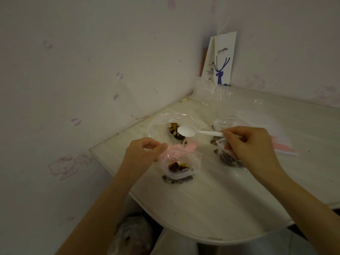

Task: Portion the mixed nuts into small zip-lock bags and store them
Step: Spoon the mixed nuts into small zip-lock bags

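Head view puts us about midway: our left hand (145,151) pinches open a part-filled small bag (178,162) near the tabletop's (220,199) left edge, and our right hand (248,144) grips an empty spoon (187,131) by the big nut bag (165,124). Another portion (230,161) lies filled; spare bags (283,144) wait. Crumbs dot the tabletop, and a paper bag (223,59) stands in the far corner.

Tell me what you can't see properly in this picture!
All in the head view:
- Right-side bag: the right hand covers most of it.
- Spoon: handle end hidden inside that hand's fingers.
- Near bag: the left hand pinching its rim hides part of the seal.
- Coffee paper bag: small print too small to read.
- Plastic bag at the bottom edge: dim and blurred.
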